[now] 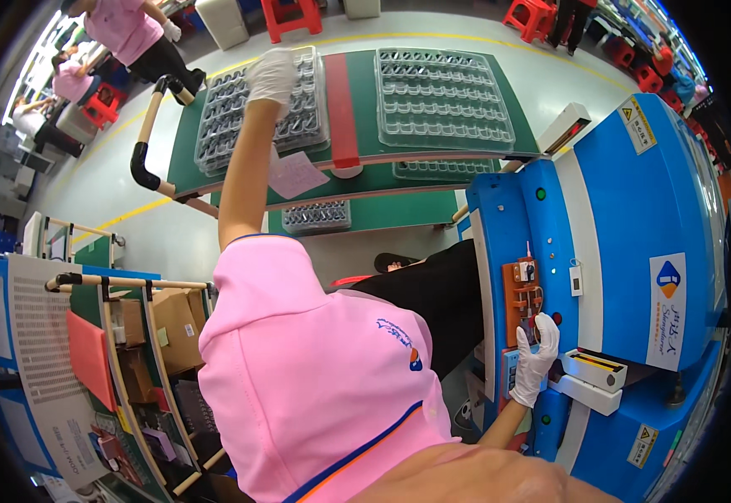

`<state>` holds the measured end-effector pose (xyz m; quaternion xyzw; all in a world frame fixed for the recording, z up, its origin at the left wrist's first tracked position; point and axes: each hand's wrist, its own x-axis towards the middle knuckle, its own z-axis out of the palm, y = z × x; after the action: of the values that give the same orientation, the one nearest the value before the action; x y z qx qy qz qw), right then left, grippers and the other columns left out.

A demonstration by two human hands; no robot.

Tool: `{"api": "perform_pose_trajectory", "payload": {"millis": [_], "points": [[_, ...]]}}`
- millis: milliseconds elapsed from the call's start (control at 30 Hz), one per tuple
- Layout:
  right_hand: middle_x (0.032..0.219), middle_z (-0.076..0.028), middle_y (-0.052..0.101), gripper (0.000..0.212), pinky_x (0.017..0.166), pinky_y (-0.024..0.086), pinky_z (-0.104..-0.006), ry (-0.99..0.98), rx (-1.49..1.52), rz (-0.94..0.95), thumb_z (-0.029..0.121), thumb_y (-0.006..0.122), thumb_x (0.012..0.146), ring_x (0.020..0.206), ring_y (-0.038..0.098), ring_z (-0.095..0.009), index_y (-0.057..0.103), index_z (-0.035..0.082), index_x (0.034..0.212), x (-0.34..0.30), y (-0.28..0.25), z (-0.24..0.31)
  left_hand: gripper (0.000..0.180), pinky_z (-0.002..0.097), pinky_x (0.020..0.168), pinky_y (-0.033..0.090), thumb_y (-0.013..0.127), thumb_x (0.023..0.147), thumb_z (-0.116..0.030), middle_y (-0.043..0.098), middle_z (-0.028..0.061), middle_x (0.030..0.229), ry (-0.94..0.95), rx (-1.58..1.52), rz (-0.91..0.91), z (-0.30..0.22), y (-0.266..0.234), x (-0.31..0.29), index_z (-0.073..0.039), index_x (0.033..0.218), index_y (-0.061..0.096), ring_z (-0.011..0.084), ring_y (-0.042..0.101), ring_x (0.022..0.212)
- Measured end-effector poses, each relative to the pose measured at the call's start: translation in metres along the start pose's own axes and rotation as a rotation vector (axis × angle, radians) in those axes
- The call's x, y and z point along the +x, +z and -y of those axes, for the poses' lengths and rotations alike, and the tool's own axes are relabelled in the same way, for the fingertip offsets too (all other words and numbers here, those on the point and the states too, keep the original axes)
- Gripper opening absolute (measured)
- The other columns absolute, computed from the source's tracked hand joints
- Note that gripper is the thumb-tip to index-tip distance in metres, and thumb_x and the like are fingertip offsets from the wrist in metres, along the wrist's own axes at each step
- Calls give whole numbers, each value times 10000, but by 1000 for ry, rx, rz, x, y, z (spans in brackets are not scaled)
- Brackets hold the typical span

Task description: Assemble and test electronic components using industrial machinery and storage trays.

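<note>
My left arm reaches out to the far left. My white-gloved left hand [271, 77] is over a clear plastic tray [214, 138] filled with rows of small dark parts. Its fingers are blurred and turned away, so I cannot tell whether they hold anything. At the blue machine [499, 243] on the right, my gloved right hand [536, 365] curls its thumb and fingers around something small and dark that I cannot make out. It is at the lower end of an orange-brown fixture [510, 289], where a small pale part [526, 271] sits. Below the fixture, the hand partly covers a light-blue panel [511, 362].
A second clear tray [445, 101] lies on the green cart top [353, 71], right of a red strip [342, 109]. A paper slip [297, 174] hangs at the cart's near edge. Cardboard boxes [177, 323] fill a rack at left. Co-workers [122, 33] stand and sit beyond.
</note>
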<state>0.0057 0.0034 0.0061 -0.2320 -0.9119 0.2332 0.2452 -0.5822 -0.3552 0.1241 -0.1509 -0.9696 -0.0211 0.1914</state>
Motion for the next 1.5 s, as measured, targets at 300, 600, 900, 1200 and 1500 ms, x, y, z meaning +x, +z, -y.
{"api": "perform_pose_trajectory", "payload": {"millis": [300,600,900,1200,1500], "points": [[1103,-130,637,234,890,497,-366,-20,82,-52,51,702,891,1006,614,-276,644,20,1116,6,1,19,268,499,872,533,523,910,-222,714,186,1044,13,127,133,59,42,-8,-114,1082,698,355,689,1004],[875,-123,653,70,757,483,-399,-69,-259,-211,44,701,859,841,630,-310,683,35,926,14,-21,33,336,363,919,485,617,942,-175,685,103,1085,44,-907,156,51,-1,-21,-38,1248,624,220,648,1035],[1033,-88,657,247,827,521,-381,-35,-450,-127,138,595,942,872,634,-258,630,51,1171,77,84,9,170,284,880,496,708,884,-57,656,26,1003,456,-1310,863,-250,-49,-154,-72,1033,629,129,619,934],[1142,-80,692,260,878,515,-370,-19,-242,-503,105,676,918,1007,652,-263,672,97,1178,63,42,29,249,450,1035,412,745,856,-104,713,54,1091,1100,-1320,247,-394,49,-257,-126,1093,672,349,578,1159],[1169,-90,689,296,911,520,-346,179,-265,-569,-14,677,904,1050,638,-265,668,69,1188,-24,-13,51,313,540,1079,263,765,838,-190,669,-13,1114,1037,-1246,63,-412,73,-272,-225,1123,640,313,507,1261]]}}
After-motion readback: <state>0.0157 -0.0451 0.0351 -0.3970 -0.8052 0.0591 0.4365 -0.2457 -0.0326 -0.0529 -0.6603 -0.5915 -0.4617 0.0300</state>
